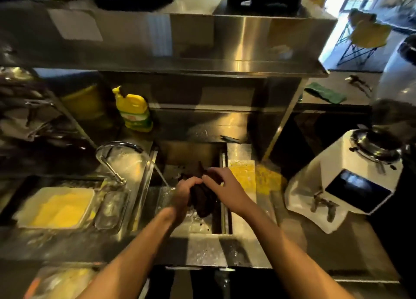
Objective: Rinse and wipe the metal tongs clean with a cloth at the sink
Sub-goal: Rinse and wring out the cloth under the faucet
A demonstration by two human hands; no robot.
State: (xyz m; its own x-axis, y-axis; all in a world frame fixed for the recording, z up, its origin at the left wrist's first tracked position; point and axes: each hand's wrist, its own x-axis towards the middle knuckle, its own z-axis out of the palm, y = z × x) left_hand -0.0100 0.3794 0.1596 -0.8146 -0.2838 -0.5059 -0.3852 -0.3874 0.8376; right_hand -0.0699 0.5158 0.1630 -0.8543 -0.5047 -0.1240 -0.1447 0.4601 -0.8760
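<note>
Both hands are over the sink (202, 251), working a dark cloth (202, 201) bunched into a long wad. The wad's long axis runs near-to-far, with the far end poking up as a peak toward the back wall and the near end hanging low in the basin.

L: left hand (186, 192) is wrapped round the wad's left side at mid-length, fingers curled tight, thumb side up. R: right hand (222, 186) comes in from the right, fingers bent down, and the tips pinch the cloth just beside the left hand's knuckles.

Tongs: can't make them out. If they're inside the wad, the cloth hides them, so there's no telling which way they point.

Faucet (117, 150) arcs in from the left w/ water (161, 174) running in a slanted stream that lands just left of the left hand.

Around:
- Yellow soap bottle (134, 111) upright on the back ledge, left of the basin.
- Slim dark utensil (229, 139) lying on the ledge behind the basin, too blurred to name.
- Yellow mat (245, 174) on the drainboard just right of the sink.
- White tray w/ yellow fill (60, 208) at left, clear dish (111, 208) beside it.
- White grinder (351, 174) at right.
- Green rag (324, 93) on the far counter.
</note>
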